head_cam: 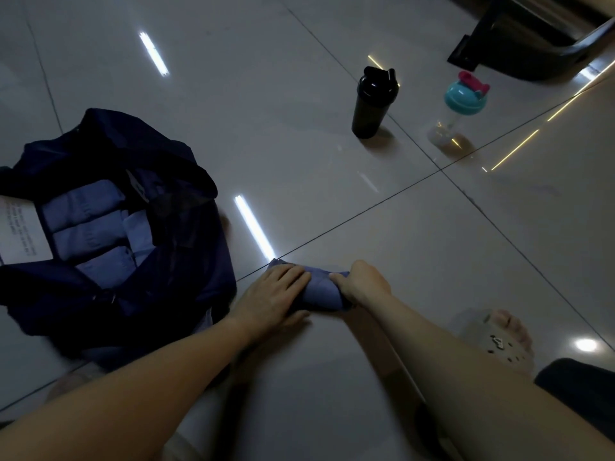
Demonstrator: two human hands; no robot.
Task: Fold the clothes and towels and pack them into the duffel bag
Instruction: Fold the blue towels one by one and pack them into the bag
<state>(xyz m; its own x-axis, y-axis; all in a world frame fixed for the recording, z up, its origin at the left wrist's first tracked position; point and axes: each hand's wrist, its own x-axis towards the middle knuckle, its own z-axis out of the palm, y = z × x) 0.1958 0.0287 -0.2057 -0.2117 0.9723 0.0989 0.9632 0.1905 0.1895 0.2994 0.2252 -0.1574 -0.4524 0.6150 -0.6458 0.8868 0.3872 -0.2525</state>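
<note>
A folded blue cloth (pixel 321 292) lies on the glossy tiled floor (pixel 332 201), just right of the open navy duffel bag (pixel 156 294). The left grip (pixel 276 291) rests flat on the cloth's left part, fingers straight and together, pressing it down. The right grip (pixel 357 282) holds the cloth's right end, fingers curled under and around the fabric.

Inside the bag, 3 folded light-blue pieces (pixel 90 221) sit side by side, and a white printed sheet (pixel 23 231) lies at the bag's left edge.

Farther out on the floor, well apart from the cloth, a black shaker bottle (pixel 372 104) stands upright. A clear bottle with a teal lid (pixel 461 108) and pink cap stands near it on its right. A foot in a pale sandal (pixel 509 331) rests at the right.
</note>
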